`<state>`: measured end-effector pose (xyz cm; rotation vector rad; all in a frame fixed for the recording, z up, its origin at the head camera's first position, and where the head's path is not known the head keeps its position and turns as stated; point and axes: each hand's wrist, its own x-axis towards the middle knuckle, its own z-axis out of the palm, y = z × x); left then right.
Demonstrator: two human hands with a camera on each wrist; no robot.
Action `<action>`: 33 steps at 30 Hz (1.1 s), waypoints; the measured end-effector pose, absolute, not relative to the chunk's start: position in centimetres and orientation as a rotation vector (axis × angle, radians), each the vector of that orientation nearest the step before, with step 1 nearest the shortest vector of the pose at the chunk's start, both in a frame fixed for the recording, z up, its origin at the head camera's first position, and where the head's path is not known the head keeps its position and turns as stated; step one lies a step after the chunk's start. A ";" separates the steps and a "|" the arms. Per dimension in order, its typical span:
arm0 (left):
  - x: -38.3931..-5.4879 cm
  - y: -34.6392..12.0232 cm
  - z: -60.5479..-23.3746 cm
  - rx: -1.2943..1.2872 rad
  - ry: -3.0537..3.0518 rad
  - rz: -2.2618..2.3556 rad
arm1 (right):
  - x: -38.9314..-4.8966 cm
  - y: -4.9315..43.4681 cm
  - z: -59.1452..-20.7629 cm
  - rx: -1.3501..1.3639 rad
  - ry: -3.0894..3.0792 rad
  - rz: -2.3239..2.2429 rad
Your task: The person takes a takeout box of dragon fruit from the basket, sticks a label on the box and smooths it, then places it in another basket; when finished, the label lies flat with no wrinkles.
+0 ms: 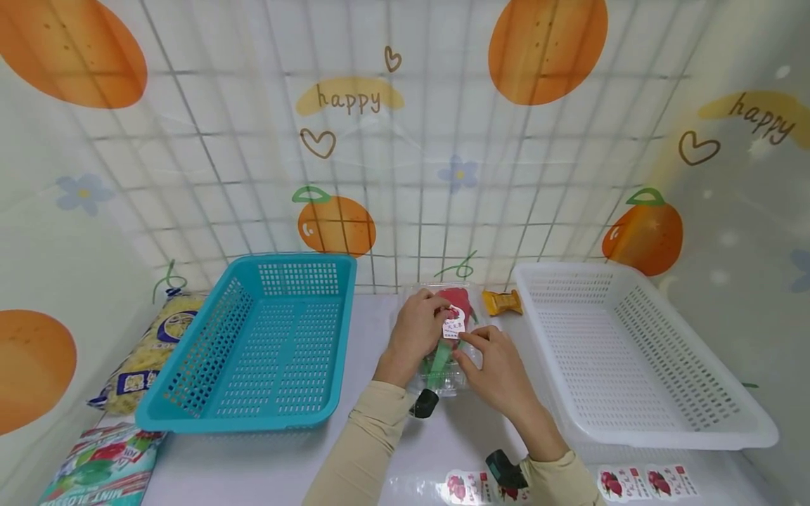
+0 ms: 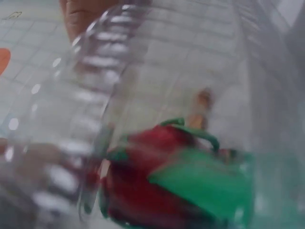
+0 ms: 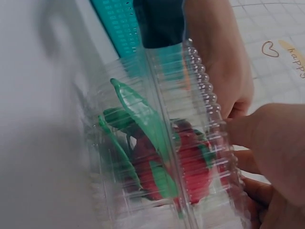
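A clear ribbed plastic box [image 1: 452, 383] stands on the table between the hands, with a red fruit with green leaf tips [image 3: 195, 167] inside. Over its lid lies a white sticker [image 1: 453, 327] printed with a red fruit. My left hand [image 1: 413, 330] pinches the sticker near its upper left edge, fingers bent over the lid. From the lower right, my right hand [image 1: 496, 369] touches the sticker's corner with the index finger, the thumb held apart from it. Through the box wall the left wrist view shows the red fruit [image 2: 157, 167], blurred.
A teal basket [image 1: 243, 425] stands left, a white basket [image 1: 671, 441] right. A small orange-yellow packet [image 1: 502, 302] lies behind the box. Two snack bags [image 1: 152, 351] lie at far left. More fruit stickers [image 1: 623, 483] lie along the table's front edge.
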<state>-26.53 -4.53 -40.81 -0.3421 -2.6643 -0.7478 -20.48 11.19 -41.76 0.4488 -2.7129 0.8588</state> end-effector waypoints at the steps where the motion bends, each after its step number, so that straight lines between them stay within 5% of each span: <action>1: -26.5 -4.6 -40.8 -0.345 -2.670 -0.743 | -20.5 11.2 -41.7 0.444 -2.719 0.864; 20: -25.0 -6.6 -40.7 -0.487 -2.746 -0.768 | -20.9 11.5 -41.9 0.347 -2.609 1.002; 33: -25.2 -7.9 -43.0 -0.043 -2.525 -1.388 | -23.1 13.4 -43.6 0.098 -2.593 1.396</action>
